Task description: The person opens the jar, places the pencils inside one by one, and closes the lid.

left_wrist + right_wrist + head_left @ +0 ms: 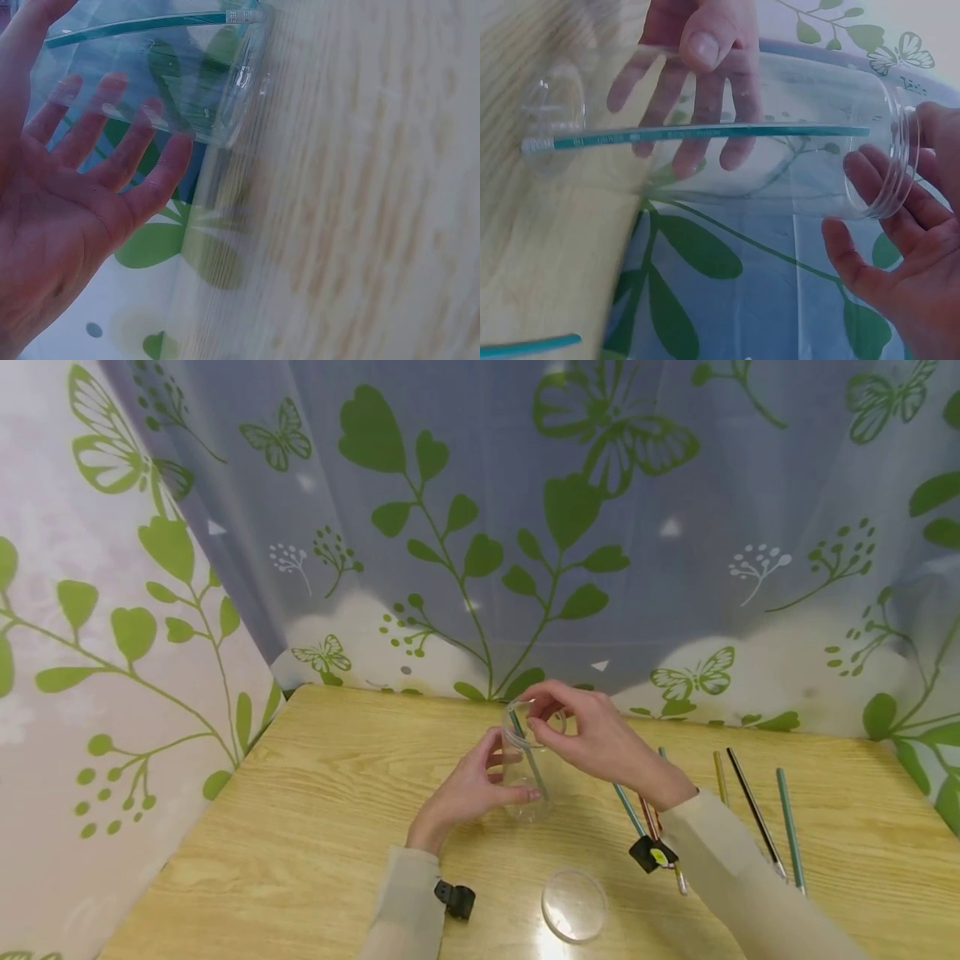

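A clear plastic jar stands upright on the table with its mouth uncovered. Inside it leans a teal pencil, its metal-and-eraser end at the bottom. My left hand grips the jar from the left, thumb across the front and fingers behind. At the mouth is my right hand, fingers bent around the rim. In the right wrist view its thumb is spread from the fingers, which show through the jar wall near the pencil's upper end without holding it. Whether those fingertips are inside the mouth, I cannot tell.
A round clear lid lies near the front of the wooden table. Several pencils lie at the right, among them a black pencil, a green pencil and a gold pencil. My right forearm partly covers others. A patterned curtain hangs behind.
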`<state>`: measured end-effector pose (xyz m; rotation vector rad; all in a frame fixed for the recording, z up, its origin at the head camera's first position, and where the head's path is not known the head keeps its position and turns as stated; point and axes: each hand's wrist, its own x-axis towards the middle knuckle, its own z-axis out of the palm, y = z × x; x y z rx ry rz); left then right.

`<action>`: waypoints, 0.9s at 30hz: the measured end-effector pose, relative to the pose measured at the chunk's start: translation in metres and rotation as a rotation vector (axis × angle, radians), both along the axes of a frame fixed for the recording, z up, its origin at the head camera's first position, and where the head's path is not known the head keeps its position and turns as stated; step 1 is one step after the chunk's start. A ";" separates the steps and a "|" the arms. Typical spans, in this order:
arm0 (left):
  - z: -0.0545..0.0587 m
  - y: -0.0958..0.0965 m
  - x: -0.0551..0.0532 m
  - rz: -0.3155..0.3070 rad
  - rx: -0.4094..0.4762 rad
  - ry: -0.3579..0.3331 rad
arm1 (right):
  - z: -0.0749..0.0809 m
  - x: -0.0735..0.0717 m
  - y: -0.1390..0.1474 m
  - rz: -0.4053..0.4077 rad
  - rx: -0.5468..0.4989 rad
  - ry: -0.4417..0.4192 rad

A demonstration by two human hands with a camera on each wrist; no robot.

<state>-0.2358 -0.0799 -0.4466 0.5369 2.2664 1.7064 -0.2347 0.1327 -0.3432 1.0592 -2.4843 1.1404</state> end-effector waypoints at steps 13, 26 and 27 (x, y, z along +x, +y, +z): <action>0.000 -0.001 0.001 0.016 -0.023 -0.005 | -0.003 0.006 0.015 -0.095 -0.202 -0.040; 0.000 0.000 0.002 0.011 -0.016 -0.008 | -0.016 0.020 0.060 -0.277 -0.153 -0.064; 0.000 0.000 0.001 0.011 -0.017 -0.008 | -0.018 0.021 0.064 -0.289 -0.160 -0.069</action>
